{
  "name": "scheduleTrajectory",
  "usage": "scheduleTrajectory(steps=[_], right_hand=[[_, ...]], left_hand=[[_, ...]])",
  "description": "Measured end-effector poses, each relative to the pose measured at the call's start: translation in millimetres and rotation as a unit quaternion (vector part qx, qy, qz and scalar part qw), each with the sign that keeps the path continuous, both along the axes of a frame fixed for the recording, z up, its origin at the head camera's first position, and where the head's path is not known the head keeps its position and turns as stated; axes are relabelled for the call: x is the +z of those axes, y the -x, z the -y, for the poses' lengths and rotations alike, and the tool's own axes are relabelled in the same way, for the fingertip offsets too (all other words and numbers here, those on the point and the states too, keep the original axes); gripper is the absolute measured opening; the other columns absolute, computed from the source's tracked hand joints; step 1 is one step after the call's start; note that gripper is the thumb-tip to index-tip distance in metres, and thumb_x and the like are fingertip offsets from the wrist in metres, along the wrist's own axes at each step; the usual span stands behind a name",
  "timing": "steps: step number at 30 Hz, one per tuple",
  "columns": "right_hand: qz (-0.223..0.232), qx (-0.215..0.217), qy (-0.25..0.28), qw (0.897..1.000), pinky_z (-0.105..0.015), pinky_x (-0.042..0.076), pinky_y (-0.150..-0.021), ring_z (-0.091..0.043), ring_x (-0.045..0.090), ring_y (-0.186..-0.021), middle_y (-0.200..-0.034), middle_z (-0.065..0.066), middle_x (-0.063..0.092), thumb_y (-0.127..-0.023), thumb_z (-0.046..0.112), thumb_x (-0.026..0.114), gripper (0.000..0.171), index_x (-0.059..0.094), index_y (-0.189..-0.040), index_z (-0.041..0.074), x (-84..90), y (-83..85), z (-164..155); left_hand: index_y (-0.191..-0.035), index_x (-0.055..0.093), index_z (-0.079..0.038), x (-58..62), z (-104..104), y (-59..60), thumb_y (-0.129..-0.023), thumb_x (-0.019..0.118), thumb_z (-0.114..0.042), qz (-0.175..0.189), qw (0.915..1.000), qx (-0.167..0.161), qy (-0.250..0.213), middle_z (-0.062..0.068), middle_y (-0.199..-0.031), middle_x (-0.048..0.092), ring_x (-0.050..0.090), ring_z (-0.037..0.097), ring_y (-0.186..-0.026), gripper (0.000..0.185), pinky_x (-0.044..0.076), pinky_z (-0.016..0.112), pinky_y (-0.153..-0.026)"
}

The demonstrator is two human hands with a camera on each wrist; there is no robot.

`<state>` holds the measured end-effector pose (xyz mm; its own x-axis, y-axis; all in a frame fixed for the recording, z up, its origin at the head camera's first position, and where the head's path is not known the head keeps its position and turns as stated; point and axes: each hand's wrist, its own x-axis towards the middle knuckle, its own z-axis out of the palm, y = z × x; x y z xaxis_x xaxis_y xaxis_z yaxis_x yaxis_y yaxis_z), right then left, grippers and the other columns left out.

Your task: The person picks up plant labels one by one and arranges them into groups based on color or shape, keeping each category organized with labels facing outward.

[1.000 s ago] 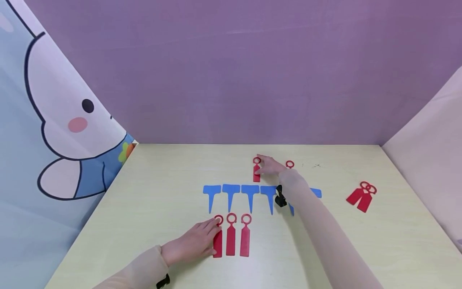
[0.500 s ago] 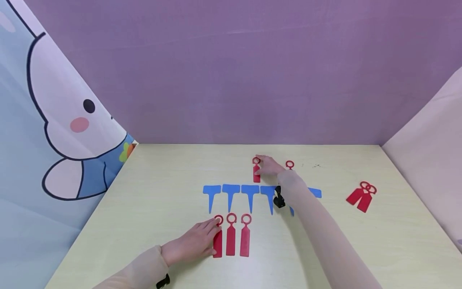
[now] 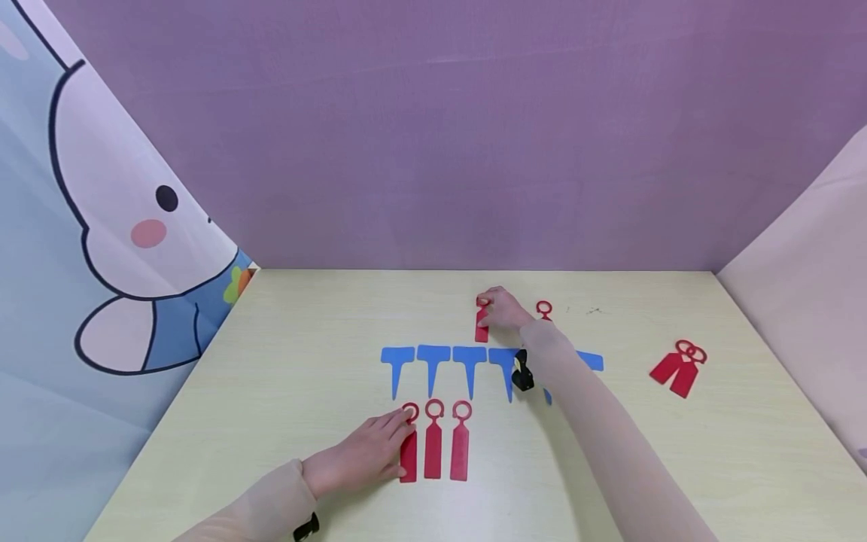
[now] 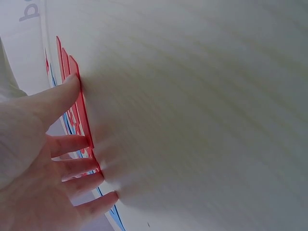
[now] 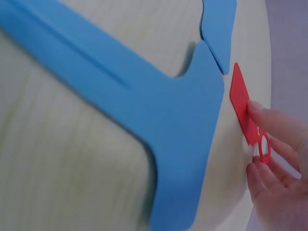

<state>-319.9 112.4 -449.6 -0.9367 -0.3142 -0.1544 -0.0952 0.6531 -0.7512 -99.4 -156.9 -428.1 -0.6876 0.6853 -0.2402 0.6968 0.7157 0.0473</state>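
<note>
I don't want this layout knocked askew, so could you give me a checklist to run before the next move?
1. Left hand on the leftmost near tag: ok, fingers touch it.
2. Right hand pinching the far tag: cannot tell; it touches, but a pinch is unclear.
3. Three near tags apart: ok, gaps show between them.
4. Whole blue row in order: cannot tell; the right sleeve hides part.
5. Pair at right separated: not ok, their rings overlap.
</note>
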Motion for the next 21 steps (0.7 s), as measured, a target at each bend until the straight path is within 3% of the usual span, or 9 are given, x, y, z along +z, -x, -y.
scheduleTrajectory(steps=[14, 21], right_hand=[[-0.022, -0.017, -0.017, 0.999, -0.038, 0.039, -0.093, -0.032, 0.044, -0.109, -0.123, -0.02, 0.043, -0.075, 0.004, 0.068, 0.051, 0.049, -0.122, -0.005, 0.8, -1.1, 2.1], [-0.009, -0.036, 0.049, 0.998, -0.036, 0.044, -0.087, -0.031, 0.047, -0.105, -0.127, -0.018, 0.038, -0.075, -0.004, 0.065, 0.052, 0.046, -0.123, -0.008, 1.1, -1.5, 2.3]], left_hand=[[-0.13, 0.04, -0.005, -0.4, -0.8, -0.1, -0.081, 0.059, -0.041, 0.003, 1.0, 0.002, -0.003, 0.01, -0.136, 0.036, 0.031, 0.025, -0.126, 0.063, 0.036, 0.039, -0.096], [-0.13, 0.04, -0.005, 0.0, -0.9, -0.2, -0.082, 0.058, -0.04, 0.001, 1.0, 0.002, -0.003, 0.011, -0.137, 0.035, 0.03, 0.026, -0.126, 0.063, 0.035, 0.039, -0.097]])
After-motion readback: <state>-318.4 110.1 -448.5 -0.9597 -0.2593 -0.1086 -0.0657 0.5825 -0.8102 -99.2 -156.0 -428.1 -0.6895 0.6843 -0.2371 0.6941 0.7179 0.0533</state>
